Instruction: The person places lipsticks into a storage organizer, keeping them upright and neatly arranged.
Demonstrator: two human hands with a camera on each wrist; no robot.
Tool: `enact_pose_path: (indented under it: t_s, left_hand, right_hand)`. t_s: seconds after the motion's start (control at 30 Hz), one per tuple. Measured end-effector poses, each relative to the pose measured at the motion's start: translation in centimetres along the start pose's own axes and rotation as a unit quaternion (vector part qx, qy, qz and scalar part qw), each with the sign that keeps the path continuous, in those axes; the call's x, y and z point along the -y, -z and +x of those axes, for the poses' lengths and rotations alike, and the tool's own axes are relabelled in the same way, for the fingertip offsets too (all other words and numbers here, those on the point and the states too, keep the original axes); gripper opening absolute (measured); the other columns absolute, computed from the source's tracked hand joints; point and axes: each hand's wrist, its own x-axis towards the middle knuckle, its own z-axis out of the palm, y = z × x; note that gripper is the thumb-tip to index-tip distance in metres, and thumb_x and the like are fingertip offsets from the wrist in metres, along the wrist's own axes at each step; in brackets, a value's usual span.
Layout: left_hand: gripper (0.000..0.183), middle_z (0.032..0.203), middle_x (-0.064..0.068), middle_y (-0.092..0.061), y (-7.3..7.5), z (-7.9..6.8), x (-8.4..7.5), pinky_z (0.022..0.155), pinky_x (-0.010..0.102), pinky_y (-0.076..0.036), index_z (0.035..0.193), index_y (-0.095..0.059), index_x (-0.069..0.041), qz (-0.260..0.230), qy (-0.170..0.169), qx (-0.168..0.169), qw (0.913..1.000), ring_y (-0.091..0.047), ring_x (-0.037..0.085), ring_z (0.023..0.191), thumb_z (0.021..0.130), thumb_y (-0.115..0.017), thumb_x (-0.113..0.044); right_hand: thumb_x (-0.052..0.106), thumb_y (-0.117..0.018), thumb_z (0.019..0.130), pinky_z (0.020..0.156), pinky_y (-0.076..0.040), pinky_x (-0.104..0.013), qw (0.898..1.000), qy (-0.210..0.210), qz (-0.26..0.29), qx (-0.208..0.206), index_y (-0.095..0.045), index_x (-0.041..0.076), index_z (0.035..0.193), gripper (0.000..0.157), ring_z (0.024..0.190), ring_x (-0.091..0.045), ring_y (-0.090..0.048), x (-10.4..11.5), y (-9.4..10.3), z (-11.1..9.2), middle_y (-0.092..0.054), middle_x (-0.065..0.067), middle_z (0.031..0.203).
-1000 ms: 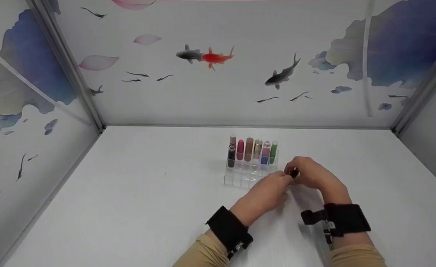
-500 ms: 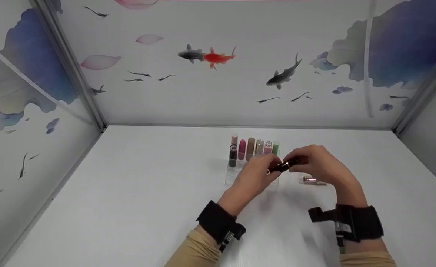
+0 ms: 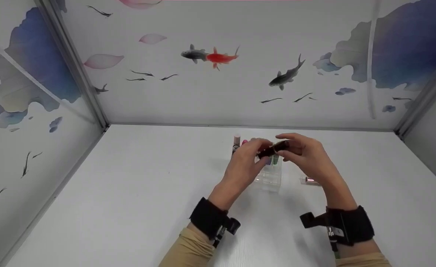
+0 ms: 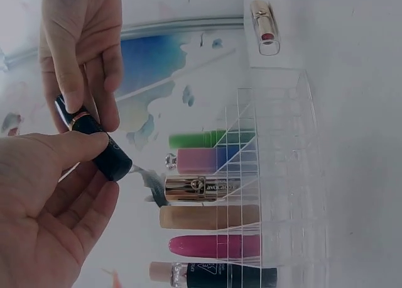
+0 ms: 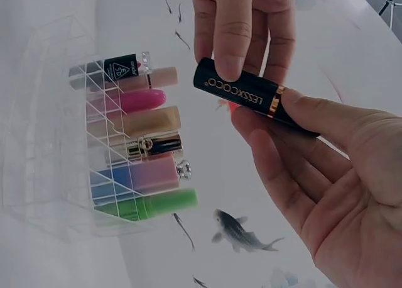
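Note:
A black lipstick tube (image 5: 242,94) with a gold band and gold lettering is held aslant between both hands, above the clear rack. My left hand (image 3: 244,159) pinches its thicker, lettered end between thumb and fingers. The other end is pinched by my right hand (image 3: 308,155), thumb beside the gold band. In the left wrist view the clear acrylic rack (image 4: 282,175) carries a row of lipsticks: a green tube (image 4: 195,139), a pink-and-blue one (image 4: 198,160), a gold one (image 4: 182,188), a brown one (image 4: 201,217), a magenta one (image 4: 207,246) and a black one (image 4: 210,275).
A gold lipstick with a clear cap (image 4: 265,24) lies on the white table (image 3: 129,193), right of the rack. A pale pink tube (image 5: 164,77) stands at the rack's other end. Printed panels (image 3: 240,100) wall in the table at the back and sides.
Both hands have risen and moved away from me with the black lipstick tube, which now shows between them. The clear-capped lipstick on the table has come into view beside the right hand.

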Motion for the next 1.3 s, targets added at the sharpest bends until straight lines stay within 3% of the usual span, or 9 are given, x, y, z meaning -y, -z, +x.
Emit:
enact_pose_path:
  t_s: [0.2, 0.43, 0.53, 0.73, 0.87, 0.93, 1.17, 1.3]
  left_hand:
    - [0.031, 0.112, 0.0, -0.07, 0.5, 0.3, 0.2, 0.087, 0.015, -0.055, 0.125, -0.062, -0.015, -0.017, -0.02, -0.033, 0.9991, -0.067, 0.008, 0.102, 0.095, -0.069, -0.021]
    - [0.036, 0.103, 0.0, -0.075, 1.8, 0.4, 0.7, 0.077, 0.019, -0.056, 0.128, -0.061, -0.015, -0.007, -0.018, -0.043, 0.9989, -0.069, 0.01, 0.089, 0.095, -0.068, -0.027]
    - [0.037, 0.106, 0.001, -0.074, 2.2, 0.5, 1.0, 0.076, 0.017, -0.056, 0.129, -0.06, -0.016, 0.021, -0.019, -0.046, 0.9985, -0.069, 0.01, 0.088, 0.094, -0.069, -0.025]
    - [0.034, 0.105, 0.003, -0.073, 2.6, 0.6, 1.8, 0.072, 0.025, -0.059, 0.125, -0.062, -0.02, 0.091, -0.027, -0.068, 0.9931, -0.073, 0.013, 0.085, 0.093, -0.071, -0.024]
    - [0.031, 0.106, 0.002, -0.075, 2.9, 0.4, 2.3, 0.073, 0.027, -0.059, 0.123, -0.063, -0.02, 0.104, -0.015, -0.071, 0.992, -0.073, 0.015, 0.088, 0.093, -0.071, -0.027]
    - [0.031, 0.106, 0.001, -0.075, 3.1, 0.4, 2.5, 0.075, 0.026, -0.06, 0.122, -0.063, -0.019, 0.104, -0.01, -0.069, 0.9921, -0.074, 0.014, 0.09, 0.093, -0.07, -0.027]
    - [0.03, 0.105, 0.003, -0.076, 3.0, 0.4, 3.2, 0.078, 0.023, -0.06, 0.122, -0.062, -0.016, 0.086, -0.006, -0.057, 0.9946, -0.074, 0.013, 0.093, 0.094, -0.07, -0.019]
    - [0.027, 0.106, 0.004, -0.075, 2.7, 0.4, 3.7, 0.079, 0.024, -0.06, 0.122, -0.061, -0.016, 0.09, -0.005, -0.056, 0.9944, -0.074, 0.014, 0.095, 0.096, -0.066, -0.02]
  right_hand:
    - [0.008, -0.067, 0.095, 0.074, -0.057, -0.018, 0.997, -0.001, 0.046, -0.065, -0.05, 0.003, 0.131, 0.041, 0.087, 0.005, -0.069, 0.9, -1.2, 0.2, -0.074, -0.017, 0.114]
    - [0.004, -0.068, 0.093, 0.07, -0.056, -0.015, 0.988, 0.013, 0.092, -0.12, -0.063, 0.006, 0.127, 0.034, 0.086, 0.007, -0.069, 1.8, -2.9, 0.4, -0.072, -0.018, 0.118]
    - [0.0, -0.065, 0.094, 0.07, -0.056, -0.016, 0.986, 0.027, 0.096, -0.133, -0.066, 0.007, 0.128, 0.034, 0.091, -0.002, -0.072, 1.7, -3.7, 0.4, -0.069, -0.015, 0.123]
    - [-0.004, -0.058, 0.097, 0.081, -0.057, -0.015, 0.989, 0.065, 0.063, -0.115, -0.062, 0.008, 0.135, 0.04, 0.109, -0.027, -0.071, 1.4, -5.1, 0.6, -0.064, -0.013, 0.129]
    - [-0.002, -0.056, 0.099, 0.085, -0.06, -0.024, 0.991, 0.072, 0.053, -0.1, -0.06, 0.008, 0.137, 0.04, 0.114, -0.028, -0.069, 1.2, -5.7, 0.7, -0.064, -0.011, 0.134]
    - [-0.002, -0.055, 0.099, 0.081, -0.061, -0.026, 0.992, 0.067, 0.054, -0.093, -0.061, 0.008, 0.136, 0.039, 0.108, -0.027, -0.071, 1.2, -5.9, 0.7, -0.065, -0.011, 0.134]
    - [-0.001, -0.055, 0.099, 0.077, -0.057, -0.017, 0.996, 0.046, 0.045, -0.066, -0.06, 0.009, 0.138, 0.04, 0.102, -0.024, -0.072, 1.0, -6.5, 0.7, -0.066, -0.011, 0.134]
    - [-0.001, -0.054, 0.1, 0.079, -0.06, -0.027, 0.997, 0.045, 0.037, -0.051, -0.058, 0.009, 0.14, 0.041, 0.105, -0.026, -0.07, 0.7, -6.8, 0.7, -0.064, -0.012, 0.136]
